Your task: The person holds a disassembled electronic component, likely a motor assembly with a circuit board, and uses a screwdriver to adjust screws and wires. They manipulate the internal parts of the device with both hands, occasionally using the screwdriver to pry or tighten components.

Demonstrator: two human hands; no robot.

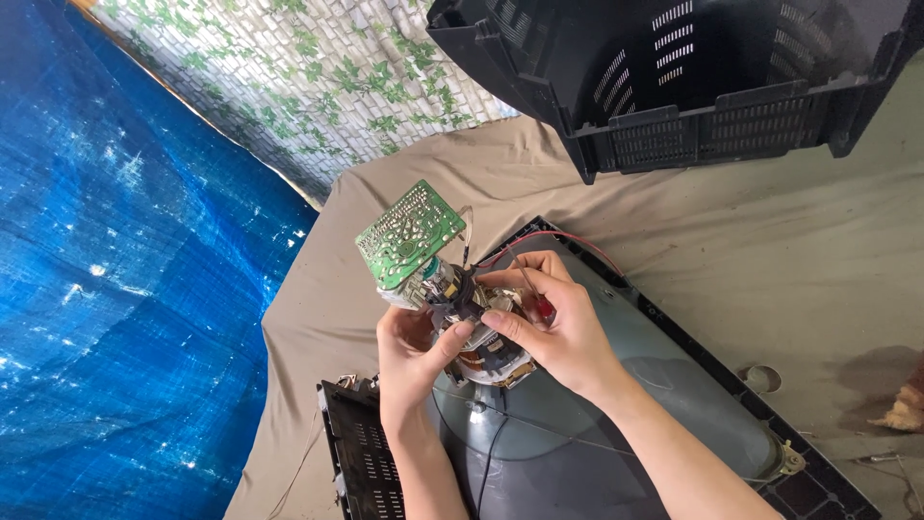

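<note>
Makeshift repair/teardown spot, not a proper workshop: drab cloth (789, 231) spread as the work surface, blue tarp (125, 289) alongside, leaf-print sheet (318, 87) as backdrop, gutted picture tube (616, 404), black rear housing (674, 77) at the cloth's far edge.

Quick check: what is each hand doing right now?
Left hand: closed around the neck assembly of the picture tube.
Right hand: closed on a red-handled tool at that assembly.

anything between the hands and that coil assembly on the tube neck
Nothing visible does. The left hand and right hand already grip the copper-wound coil assembly directly. The green circuit board sits beyond it at the neck's end, and the thin red wire loops above the right hand.
</note>
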